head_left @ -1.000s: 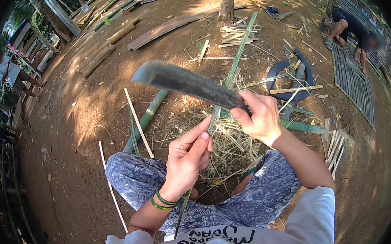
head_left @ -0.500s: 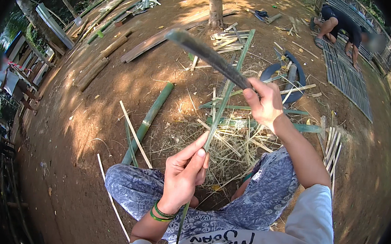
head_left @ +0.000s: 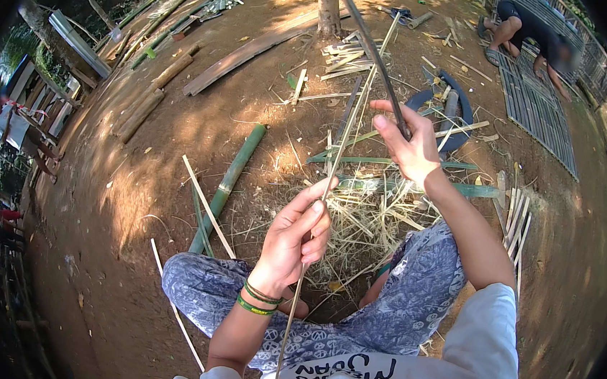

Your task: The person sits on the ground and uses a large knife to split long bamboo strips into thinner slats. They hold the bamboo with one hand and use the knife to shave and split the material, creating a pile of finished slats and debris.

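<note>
While the person sits cross-legged on bare dirt ground [head_left: 137,196], the left hand [head_left: 297,241] pinches a long thin bamboo strip [head_left: 339,149] between thumb and fingers, holding it nearly upright so its far end runs away toward 12 o'clock and its near end drops past the lap toward 6 o'clock. That grip is clenched on the strip, apparently to keep it steady and taut. The right hand [head_left: 410,147], at about 1 o'clock from the left, is clenched around the handle of a long dark blade [head_left: 368,42], which angles up and away toward 12 o'clock, lifted clear of the strip, probably to keep the edge away from the fingers. Between the knees and just beyond them lies a heap of pale bamboo shavings [head_left: 365,224], likely fallen where the work is done. A green bamboo pole [head_left: 232,176] lies on the ground at 10 o'clock from the left hand. A woven bamboo mat [head_left: 537,112] lies at 2 o'clock, with another person [head_left: 523,32] crouched at its far end. A tree trunk [head_left: 327,4] stands at 12 o'clock.
</note>
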Tool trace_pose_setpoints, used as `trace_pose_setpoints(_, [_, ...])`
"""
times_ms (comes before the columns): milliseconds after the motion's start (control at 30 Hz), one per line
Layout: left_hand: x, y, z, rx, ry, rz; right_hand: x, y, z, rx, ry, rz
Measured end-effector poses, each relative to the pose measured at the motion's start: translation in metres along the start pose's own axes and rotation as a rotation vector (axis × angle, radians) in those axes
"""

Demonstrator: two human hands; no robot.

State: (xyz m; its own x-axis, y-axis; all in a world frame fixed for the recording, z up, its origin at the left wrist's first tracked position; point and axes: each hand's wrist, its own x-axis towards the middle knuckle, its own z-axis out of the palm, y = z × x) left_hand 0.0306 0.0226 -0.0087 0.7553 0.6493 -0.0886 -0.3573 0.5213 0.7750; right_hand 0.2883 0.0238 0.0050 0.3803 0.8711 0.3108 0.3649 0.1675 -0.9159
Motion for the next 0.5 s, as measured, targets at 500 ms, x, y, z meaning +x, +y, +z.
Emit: trace_pose_setpoints(500, [0.020,0.002,-0.006,0.018,0.062,-0.042,-0.006,-0.001,0.009,-0.230,-0.098,-0.245])
